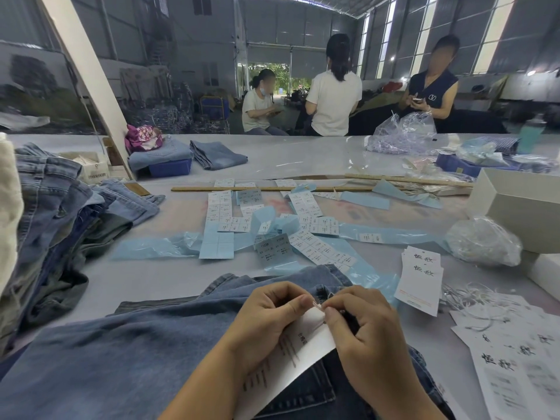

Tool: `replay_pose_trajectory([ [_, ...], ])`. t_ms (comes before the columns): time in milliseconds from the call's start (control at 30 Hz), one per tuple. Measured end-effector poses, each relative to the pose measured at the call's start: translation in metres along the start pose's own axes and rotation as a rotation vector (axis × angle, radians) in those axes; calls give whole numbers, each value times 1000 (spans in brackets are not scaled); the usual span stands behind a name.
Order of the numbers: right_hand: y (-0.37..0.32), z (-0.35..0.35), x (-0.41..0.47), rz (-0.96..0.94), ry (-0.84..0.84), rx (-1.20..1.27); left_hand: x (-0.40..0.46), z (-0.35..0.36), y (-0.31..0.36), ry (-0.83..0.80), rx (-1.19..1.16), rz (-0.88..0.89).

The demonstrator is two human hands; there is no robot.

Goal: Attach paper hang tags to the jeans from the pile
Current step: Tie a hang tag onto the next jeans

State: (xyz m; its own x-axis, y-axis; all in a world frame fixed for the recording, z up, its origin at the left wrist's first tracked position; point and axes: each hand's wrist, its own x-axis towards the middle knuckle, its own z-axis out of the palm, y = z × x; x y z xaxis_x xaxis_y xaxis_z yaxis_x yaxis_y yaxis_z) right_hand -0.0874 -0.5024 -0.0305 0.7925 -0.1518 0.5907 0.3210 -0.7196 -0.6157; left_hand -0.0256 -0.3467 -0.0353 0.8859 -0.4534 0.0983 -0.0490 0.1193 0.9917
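A pair of blue jeans lies flat on the table in front of me, waistband away from me. A white paper hang tag rests on the jeans under my hands. My left hand pinches the tag's top end with thumb and forefinger. My right hand meets it there, fingertips closed on a small clear fastener at the tag's top, by the waistband. The pile of jeans is stacked at the left. More hang tags lie in a stack to the right.
Label sheets and blue backing strips litter the table's middle, behind a wooden ruler. A clear bag of strings, white boxes and loose tags sit at right. Folded jeans on a blue bin stand further back. Three people work beyond the table.
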Motion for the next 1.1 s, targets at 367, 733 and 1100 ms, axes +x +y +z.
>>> replay_pose_trajectory([
  [367, -6, -1, 1, 9, -97, -147, 2, -4, -5, -41, -36, -3],
  [733, -5, -5, 0, 71, -95, -53, 3, -2, -9, 8, 182, 52],
  [1100, -9, -4, 0, 122, -5, 13, 1, -2, -7, -52, 301, 52],
])
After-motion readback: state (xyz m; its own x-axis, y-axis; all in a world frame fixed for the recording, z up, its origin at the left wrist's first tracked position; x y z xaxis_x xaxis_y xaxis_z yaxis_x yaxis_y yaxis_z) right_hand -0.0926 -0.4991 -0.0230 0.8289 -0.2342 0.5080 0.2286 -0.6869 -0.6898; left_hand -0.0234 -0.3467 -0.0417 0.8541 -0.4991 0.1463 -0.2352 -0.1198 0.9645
